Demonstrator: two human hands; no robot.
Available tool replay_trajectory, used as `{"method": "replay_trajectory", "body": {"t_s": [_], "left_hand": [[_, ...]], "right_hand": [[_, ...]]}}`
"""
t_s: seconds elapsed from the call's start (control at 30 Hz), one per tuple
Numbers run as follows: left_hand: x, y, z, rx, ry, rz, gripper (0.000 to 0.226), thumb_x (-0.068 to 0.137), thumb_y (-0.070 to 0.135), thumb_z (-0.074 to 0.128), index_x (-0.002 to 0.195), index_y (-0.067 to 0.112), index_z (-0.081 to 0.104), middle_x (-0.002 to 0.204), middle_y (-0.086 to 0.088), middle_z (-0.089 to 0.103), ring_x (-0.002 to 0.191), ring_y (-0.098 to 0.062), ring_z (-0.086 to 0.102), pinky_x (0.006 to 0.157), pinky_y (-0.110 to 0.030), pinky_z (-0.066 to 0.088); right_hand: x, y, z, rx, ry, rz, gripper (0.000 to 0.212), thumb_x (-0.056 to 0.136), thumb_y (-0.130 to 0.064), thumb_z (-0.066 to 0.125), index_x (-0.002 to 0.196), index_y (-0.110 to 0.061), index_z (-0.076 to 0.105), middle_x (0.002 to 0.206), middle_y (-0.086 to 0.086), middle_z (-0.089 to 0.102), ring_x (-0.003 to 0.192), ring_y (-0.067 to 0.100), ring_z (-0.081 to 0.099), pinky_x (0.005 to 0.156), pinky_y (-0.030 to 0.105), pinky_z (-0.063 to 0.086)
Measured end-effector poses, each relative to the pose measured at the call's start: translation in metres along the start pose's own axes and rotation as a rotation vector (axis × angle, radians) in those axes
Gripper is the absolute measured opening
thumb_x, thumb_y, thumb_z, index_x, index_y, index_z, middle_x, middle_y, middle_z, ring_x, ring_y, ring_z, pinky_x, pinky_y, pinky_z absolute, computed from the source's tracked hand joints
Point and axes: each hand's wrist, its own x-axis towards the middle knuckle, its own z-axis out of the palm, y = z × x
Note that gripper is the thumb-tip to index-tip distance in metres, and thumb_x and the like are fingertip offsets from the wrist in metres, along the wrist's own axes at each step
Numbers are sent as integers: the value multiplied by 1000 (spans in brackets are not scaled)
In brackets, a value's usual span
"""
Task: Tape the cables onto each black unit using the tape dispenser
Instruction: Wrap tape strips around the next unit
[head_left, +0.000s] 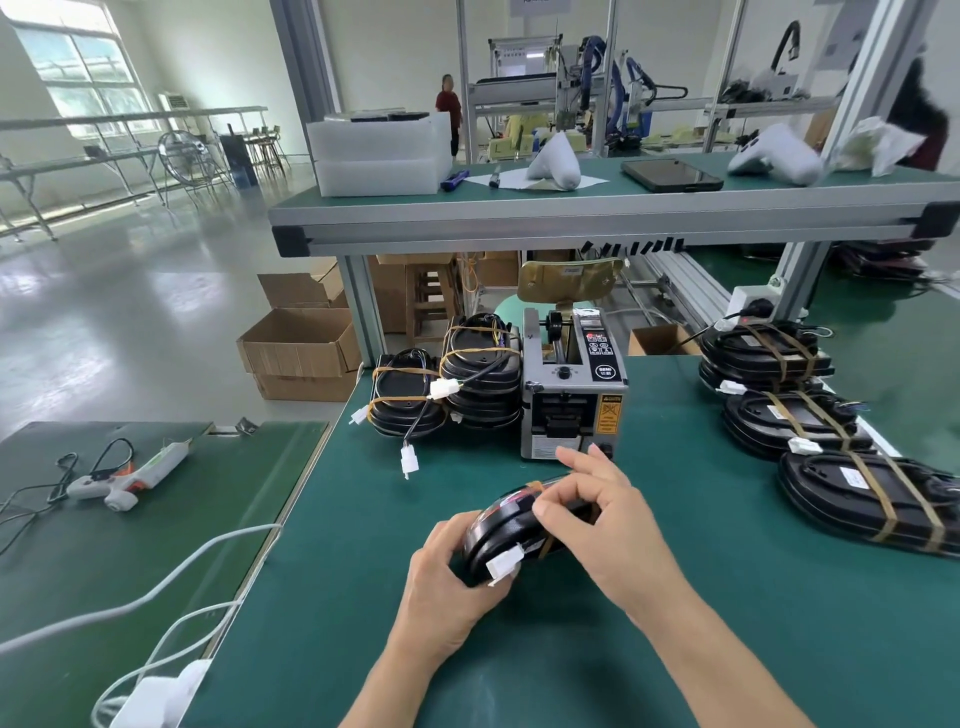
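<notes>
Head view: I log the taping step under way on one black unit (511, 530), held up on edge just above the green worktop (675, 597), directly in front of the tape dispenser (574, 387). Left hand (447, 577) grips the unit's near end, fingers curled round its rim beside the white connector (503, 564). Right hand (602, 512) pinches a strip of brown tape (535, 488) against the unit's upper edge with thumb and forefinger; the other fingers are loosely spread. A second tape band shows lower on the unit, near the connector. I cannot tell whether the strip's far end is already stuck down.

Judgement: this unit is mid-wrap. Next move calls for smoothing the strip round the body over the cable while the left hand keeps the unit steady. Taped units (862, 493) lie in a row to the right; another stack (447, 384) sits left of the dispenser.
</notes>
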Motion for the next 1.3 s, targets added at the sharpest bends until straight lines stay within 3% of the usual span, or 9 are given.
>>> {"method": "replay_trajectory", "body": {"t_s": [0.2, 0.9, 1.07, 1.3], "left_hand": [[1, 0, 1, 0, 2, -5, 51, 76, 43, 88, 124, 41, 71, 111, 3, 76, 104, -23, 74, 92, -41, 59], [2, -3, 0, 9, -1, 19, 52, 74, 39, 88, 122, 47, 70, 111, 5, 75, 105, -23, 74, 92, -40, 59], [2, -5, 0, 24, -1, 25, 51, 73, 40, 88, 121, 47, 70, 111, 8, 75, 104, -20, 74, 89, -29, 57], [2, -5, 0, 22, 1, 33, 50, 74, 41, 89, 121, 46, 71, 112, 9, 73, 105, -20, 73, 88, -20, 55]], "right_hand": [[0, -2, 5, 1, 38, 14, 16, 88, -25, 77, 76, -35, 78, 145, -22, 54, 152, -5, 16, 128, 44, 12], [-1, -4, 13, -81, 104, 45, 18, 90, -27, 74, 72, -27, 75, 147, -15, 55, 146, -9, 20, 128, 48, 13], [1, -5, 18, -141, 144, 30, 25, 89, -35, 77, 66, -27, 72, 145, -14, 57, 151, 0, 24, 129, 46, 6], [1, 0, 25, -194, 218, -10, 24, 87, -33, 79, 67, -25, 68, 143, -8, 60, 149, 6, 30, 124, 46, 24]]}}
